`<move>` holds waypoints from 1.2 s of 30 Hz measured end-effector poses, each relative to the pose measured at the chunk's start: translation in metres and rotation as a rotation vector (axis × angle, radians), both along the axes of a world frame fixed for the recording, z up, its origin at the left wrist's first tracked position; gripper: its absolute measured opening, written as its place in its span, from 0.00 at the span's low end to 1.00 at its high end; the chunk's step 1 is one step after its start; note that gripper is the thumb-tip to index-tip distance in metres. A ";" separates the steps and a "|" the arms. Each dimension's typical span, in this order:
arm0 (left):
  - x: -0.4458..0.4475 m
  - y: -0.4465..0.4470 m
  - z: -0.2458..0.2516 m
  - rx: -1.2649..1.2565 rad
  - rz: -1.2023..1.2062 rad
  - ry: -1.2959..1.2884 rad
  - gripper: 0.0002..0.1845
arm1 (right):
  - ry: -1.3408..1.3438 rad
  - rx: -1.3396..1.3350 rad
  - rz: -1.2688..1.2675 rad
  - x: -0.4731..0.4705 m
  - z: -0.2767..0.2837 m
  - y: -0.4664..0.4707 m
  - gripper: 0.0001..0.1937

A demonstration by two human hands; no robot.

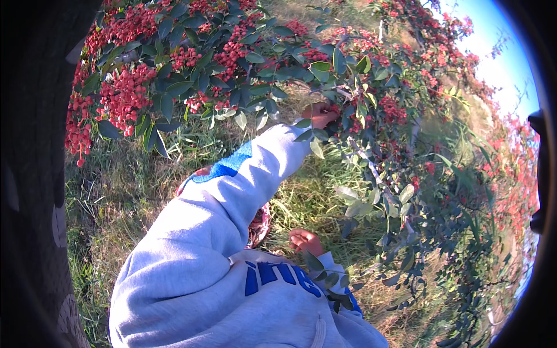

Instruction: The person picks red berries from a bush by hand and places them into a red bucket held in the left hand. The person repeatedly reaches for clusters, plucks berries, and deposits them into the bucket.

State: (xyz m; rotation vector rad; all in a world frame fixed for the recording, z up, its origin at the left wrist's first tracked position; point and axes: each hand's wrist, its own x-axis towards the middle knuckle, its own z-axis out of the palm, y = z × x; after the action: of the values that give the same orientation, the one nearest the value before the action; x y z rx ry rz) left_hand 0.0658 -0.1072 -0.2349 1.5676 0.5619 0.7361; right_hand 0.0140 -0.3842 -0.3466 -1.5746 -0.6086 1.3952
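Note:
My left hand point(322, 115) reaches up into the shrub, its bent fingers at a small cluster of red berries point(335, 108) among green leaves. Leaves and the fingers themselves hide whether it grips the cluster. Lower down, near my chest, my right hand point(306, 242) hangs over the grass with loosely curled fingers; nothing shows in it, but the inside of the hand is partly hidden. Large bunches of red berries point(126, 93) hang from the leafy branches at the upper left. Partly covered by my left sleeve is a container with a pinkish rim point(264, 222).
A bare grey branch point(367, 161) slants down right of my left hand. Leafy twigs point(333, 278) cross in front of my right sleeve. A thick dark tree trunk point(61, 226) stands along the left edge. More berry-laden shrubs point(513, 174) fill the right side, above grass.

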 end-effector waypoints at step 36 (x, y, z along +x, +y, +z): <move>-0.002 -0.009 0.023 0.207 0.164 0.360 0.13 | 0.060 0.010 -0.036 0.007 -0.008 -0.003 0.10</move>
State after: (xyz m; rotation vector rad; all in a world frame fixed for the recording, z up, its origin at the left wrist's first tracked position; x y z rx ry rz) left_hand 0.0642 -0.1161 -0.2119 1.8790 0.9099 0.6521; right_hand 0.0215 -0.3874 -0.3550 -1.5233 -0.5477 1.4053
